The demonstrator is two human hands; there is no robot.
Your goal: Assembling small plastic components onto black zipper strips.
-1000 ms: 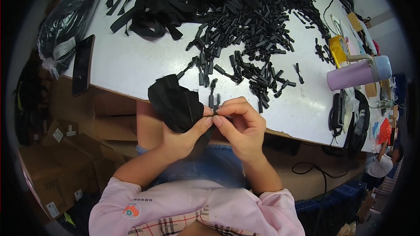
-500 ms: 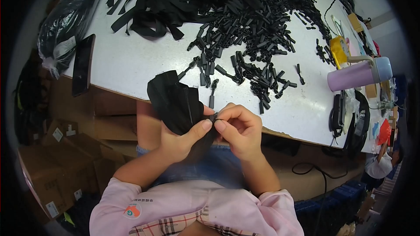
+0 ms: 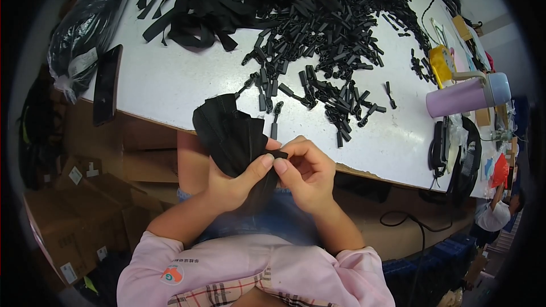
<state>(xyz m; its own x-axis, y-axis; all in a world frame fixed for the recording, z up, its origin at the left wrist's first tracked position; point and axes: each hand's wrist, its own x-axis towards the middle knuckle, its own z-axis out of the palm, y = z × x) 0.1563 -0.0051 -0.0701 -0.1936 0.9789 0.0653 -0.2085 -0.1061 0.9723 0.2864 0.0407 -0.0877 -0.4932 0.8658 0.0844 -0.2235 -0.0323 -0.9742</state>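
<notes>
My left hand [image 3: 236, 179] grips a folded bundle of black zipper tape [image 3: 230, 133] held below the front edge of the white table [image 3: 170, 79]. My right hand [image 3: 304, 173] pinches the end of the same tape, fingertip to fingertip with my left thumb. One black zipper slider [image 3: 276, 118] lies on the table just above my hands. A big heap of black sliders [image 3: 335, 28] spreads across the middle of the table. Loose black tape strips [image 3: 199, 0] are piled at the far left.
A black phone [image 3: 107, 84] lies at the table's left edge beside a black plastic bag [image 3: 85, 28]. A lilac bottle [image 3: 463, 95] lies on its side at the right, with a yellow object [image 3: 439, 63] and cables nearby. Cardboard boxes [image 3: 74, 216] stand under the table.
The slider that stood between my fingertips is no longer visible there. My hands have drawn a little lower and closer together, and the tape bundle has shifted slightly with them.
</notes>
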